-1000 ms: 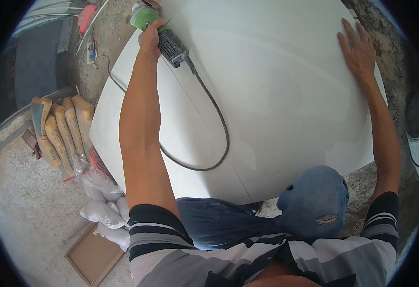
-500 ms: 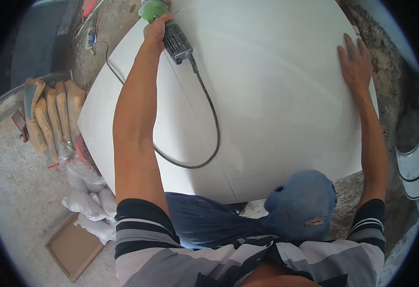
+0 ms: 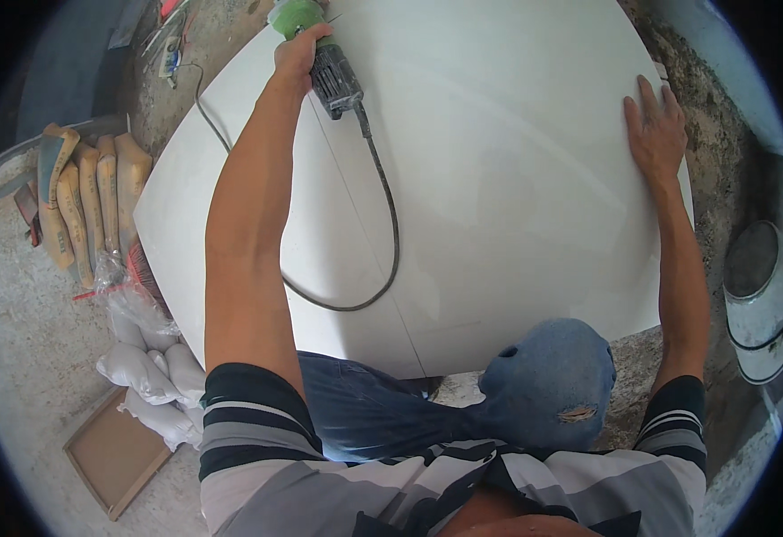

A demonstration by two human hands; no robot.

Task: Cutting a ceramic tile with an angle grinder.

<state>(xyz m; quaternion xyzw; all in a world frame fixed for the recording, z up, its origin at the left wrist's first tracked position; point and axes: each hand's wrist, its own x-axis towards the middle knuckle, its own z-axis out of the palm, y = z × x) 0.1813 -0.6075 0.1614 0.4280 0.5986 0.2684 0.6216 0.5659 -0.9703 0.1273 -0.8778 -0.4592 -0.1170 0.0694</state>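
Note:
A large white slab lies in front of me, with a thin dark line running across it from the far side to the near edge. My left hand is wrapped around a green and black corded power cutter at the far end of this line. The frame's top edge crops the tool's green head, so its blade or disc cannot be made out. From its black rear, the cord loops over the slab and passes under my left forearm. My right hand rests flat on the slab's right edge, fingers spread.
My bent knee is at the slab's near edge. To the left are several filled tan sacks, white bags and a framed brown board. A power strip lies far left. A white cylindrical bucket stands right.
The whole view has shifted a little, so the slab and sacks sit further left. Both hands and the power cutter look to be at nearly the same places on the slab.

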